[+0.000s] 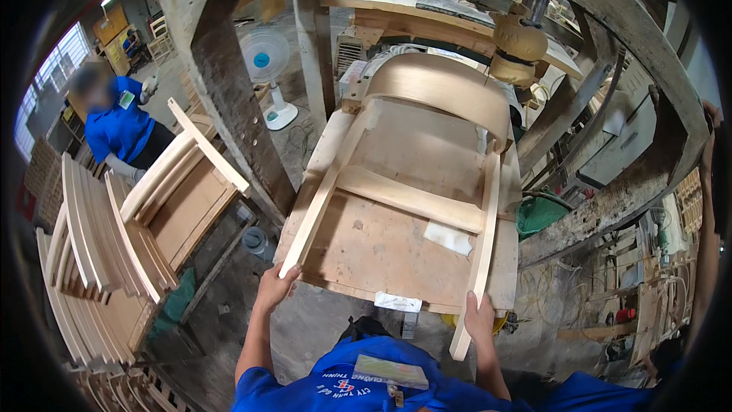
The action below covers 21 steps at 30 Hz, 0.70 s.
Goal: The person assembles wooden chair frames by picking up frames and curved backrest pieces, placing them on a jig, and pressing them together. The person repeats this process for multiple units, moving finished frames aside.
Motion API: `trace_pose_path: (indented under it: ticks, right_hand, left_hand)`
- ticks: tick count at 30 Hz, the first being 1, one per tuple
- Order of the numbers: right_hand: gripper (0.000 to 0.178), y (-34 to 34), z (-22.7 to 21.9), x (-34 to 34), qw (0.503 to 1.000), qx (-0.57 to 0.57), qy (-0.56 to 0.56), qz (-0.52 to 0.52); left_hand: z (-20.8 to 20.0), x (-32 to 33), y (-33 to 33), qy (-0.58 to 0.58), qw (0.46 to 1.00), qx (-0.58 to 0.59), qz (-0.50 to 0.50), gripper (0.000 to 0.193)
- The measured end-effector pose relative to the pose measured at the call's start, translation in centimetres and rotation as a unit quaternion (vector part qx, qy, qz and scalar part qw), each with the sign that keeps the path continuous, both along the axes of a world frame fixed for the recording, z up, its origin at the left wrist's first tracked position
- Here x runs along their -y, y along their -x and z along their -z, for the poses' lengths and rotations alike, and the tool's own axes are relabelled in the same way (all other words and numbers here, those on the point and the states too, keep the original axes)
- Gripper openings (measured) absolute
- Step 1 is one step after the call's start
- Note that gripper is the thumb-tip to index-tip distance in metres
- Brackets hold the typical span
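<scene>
A pale wooden chair back frame (408,197) lies on a plywood worktable (366,248). It has two long legs, a wide curved top rail (438,88) at the far end and a narrower crosspiece lower down. My left hand (276,288) is closed round the near end of the left leg. My right hand (479,316) grips the right leg a little above its end, which sticks out past the table's front edge. Close above the top rail's right end hangs a rounded tan machine part (518,49).
Grey machine posts (229,84) flank the worktable. To the left, stacked curved wooden slats (99,229) lie on a bench, with a co-worker in blue (122,122) behind it. A standing fan (267,69) is beyond the left post. A green cloth (537,216) hangs at the right.
</scene>
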State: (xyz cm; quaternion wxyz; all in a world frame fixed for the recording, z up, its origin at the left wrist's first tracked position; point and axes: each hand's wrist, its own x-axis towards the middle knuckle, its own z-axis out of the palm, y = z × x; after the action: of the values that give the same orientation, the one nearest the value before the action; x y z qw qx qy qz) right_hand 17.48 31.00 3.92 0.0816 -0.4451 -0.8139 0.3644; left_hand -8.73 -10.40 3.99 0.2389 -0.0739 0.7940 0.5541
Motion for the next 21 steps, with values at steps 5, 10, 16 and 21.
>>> trace_pose_path:
  ticks: [5,10,16,21]
  right_hand:
    - [0.045,1.5,1.2,1.2,0.999,-0.024,-0.048,0.006]
    - [0.042,3.1,1.3,-3.0,0.998,-0.045,-0.002,0.044]
    - [0.039,3.1,-0.1,-7.5,0.996,-0.081,0.048,0.006]
    - [0.046,2.5,1.8,-8.2,0.991,-0.106,0.074,-0.03]
  left_hand:
    - [-0.3,0.9,3.0,-0.017,0.999,-0.004,0.03,0.043]
    - [0.7,-2.5,2.3,0.005,1.0,-0.002,0.013,0.041]
    - [1.0,-7.5,2.5,-0.074,0.997,0.022,0.005,0.042]
    - [0.9,-8.4,3.8,-0.09,0.996,0.026,0.002,0.043]
